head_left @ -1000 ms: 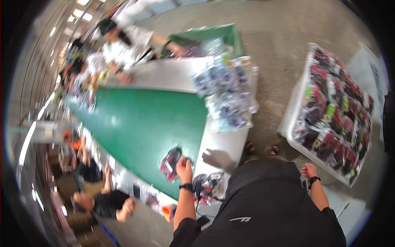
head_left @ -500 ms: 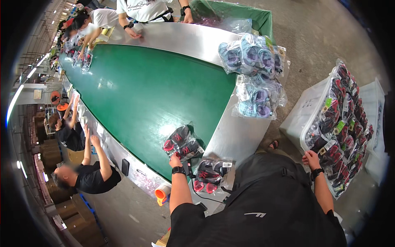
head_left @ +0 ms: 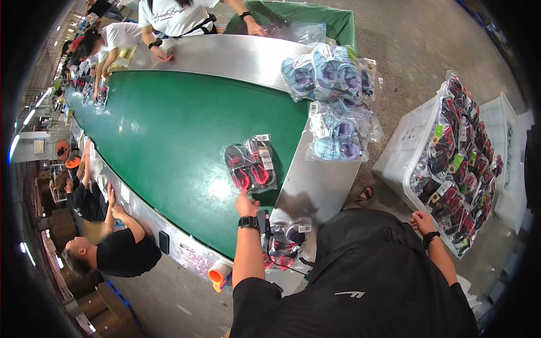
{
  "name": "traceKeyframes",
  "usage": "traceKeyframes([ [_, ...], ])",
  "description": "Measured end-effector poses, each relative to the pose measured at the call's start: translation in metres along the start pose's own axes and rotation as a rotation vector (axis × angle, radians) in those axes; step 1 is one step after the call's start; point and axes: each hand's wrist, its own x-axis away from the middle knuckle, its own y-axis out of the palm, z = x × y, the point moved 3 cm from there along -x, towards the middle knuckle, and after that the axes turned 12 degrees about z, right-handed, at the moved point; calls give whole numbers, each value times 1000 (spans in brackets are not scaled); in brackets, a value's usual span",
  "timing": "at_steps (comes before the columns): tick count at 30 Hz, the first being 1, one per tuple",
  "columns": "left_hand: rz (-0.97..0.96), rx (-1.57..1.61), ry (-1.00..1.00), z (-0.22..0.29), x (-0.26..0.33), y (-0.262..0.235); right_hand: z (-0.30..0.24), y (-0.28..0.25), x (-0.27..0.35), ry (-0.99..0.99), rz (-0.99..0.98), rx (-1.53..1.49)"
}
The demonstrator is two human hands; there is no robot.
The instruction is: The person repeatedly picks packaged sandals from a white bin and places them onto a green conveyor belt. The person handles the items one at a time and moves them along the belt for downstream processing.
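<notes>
A clear bag of black and red sandals [head_left: 251, 163] lies flat on the green conveyor belt [head_left: 186, 141]. My left hand [head_left: 246, 204] is at its near edge, fingers stretched toward the bag and thumb apart, slightly blurred. Just below my left wrist, a second bag of black and red sandals [head_left: 290, 242] rests on the metal end ledge, partly covered by my arm and a cable. On the right, my right hand [head_left: 421, 222] is curled with nothing visible in it. It is beside a white plastic bin [head_left: 403, 147] filled with bagged black and red sandals [head_left: 459, 163].
Bagged light blue and purple sandals [head_left: 338, 132] are piled at the belt's far right corner. Behind them stands a green-lined container [head_left: 338, 23]. An orange tape roll [head_left: 217, 276] sits by the left rail. Several people work along the belt. Another white bin [head_left: 510, 146] stands farther right.
The bag at my left hand has moved farther up the belt, turned, and now lies flat. My left hand has followed it forward. The whole view has shifted slightly; my right hand stays beside the bin.
</notes>
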Motion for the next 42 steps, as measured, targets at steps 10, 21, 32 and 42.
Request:
traceKeyframes([
  [10,-198,28,413,40,-25,43,18,2,16,12,64,-135],
  [21,-469,-239,108,42,29,59,32,7,7,36,48,-139],
  [32,-1012,-287,-11,37,190,55,-78,9,4,-309,-106,-402],
  [42,-1391,-800,289,-21,362,161,-221,-2,48,-303,-702,-615],
])
